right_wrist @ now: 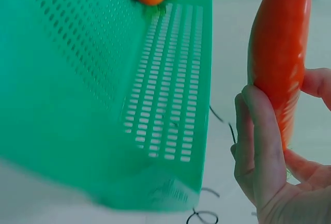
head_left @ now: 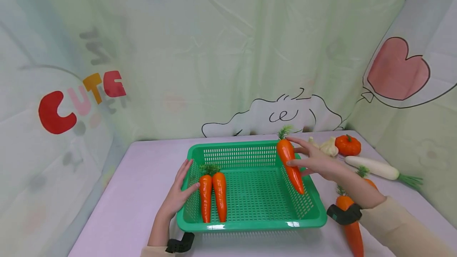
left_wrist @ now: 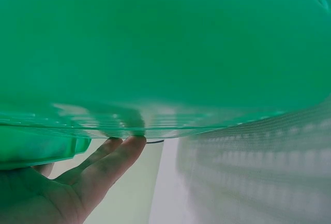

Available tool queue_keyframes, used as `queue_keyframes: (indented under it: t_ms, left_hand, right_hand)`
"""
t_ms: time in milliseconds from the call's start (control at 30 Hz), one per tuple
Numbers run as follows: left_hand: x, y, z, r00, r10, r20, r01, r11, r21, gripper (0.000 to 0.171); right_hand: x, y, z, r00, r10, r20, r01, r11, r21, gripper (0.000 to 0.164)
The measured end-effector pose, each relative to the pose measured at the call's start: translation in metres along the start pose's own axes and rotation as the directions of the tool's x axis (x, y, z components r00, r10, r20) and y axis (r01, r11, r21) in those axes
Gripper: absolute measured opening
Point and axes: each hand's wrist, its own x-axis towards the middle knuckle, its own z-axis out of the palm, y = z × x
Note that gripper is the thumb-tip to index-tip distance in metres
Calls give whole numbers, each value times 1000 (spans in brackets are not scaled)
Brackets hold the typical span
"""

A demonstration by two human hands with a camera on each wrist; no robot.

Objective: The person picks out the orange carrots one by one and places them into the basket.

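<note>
The basket (head_left: 257,224) sits on the counter (head_left: 135,193); two inner carrots (head_left: 220,197) lie side by side at its left end; garlic (head_left: 330,146), a pumpkin (head_left: 348,145) and a radish (head_left: 373,167) lie at the counter's far right; two outer carrots (head_left: 353,235) lie nearer, partly blocked from view by the right forearm (head_left: 358,185). Right grip (head_left: 315,160): part-closed, grasping the held carrot (head_left: 294,175) between thumb and fingers, at the basket's right end, leaves away from the wearer; left grip (head_left: 177,193): released, fingers extended and thumb spread, resting against the basket's left side.
</note>
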Motion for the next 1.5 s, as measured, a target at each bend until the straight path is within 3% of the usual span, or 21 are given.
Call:
queue_keyframes:
  t_ms: [267, 467, 767, 1500]
  left_hand:
    - [0, 1, -1, 1000, -1, 0, 1, 1000, 4, 70]
    - [0, 0, -1, 1000, -1, 5, 1, 1000, 6, 70]
    - [0, -1, 0, 1000, -6, 3, 6, 1000, 1, 70]
    - [-1, 1, 0, 1000, -4, 10, 4, 1000, 1, 69]
  right_hand:
    - [20, -10, 21, 995, -27, 96, 23, 999, 36, 82]
    - [37, -12, 40, 988, -5, 157, -4, 998, 58, 81]
    - [61, -12, 62, 981, 56, 184, -47, 997, -58, 77]
    - [97, 2, 108, 943, 226, 245, -206, 973, -104, 72]
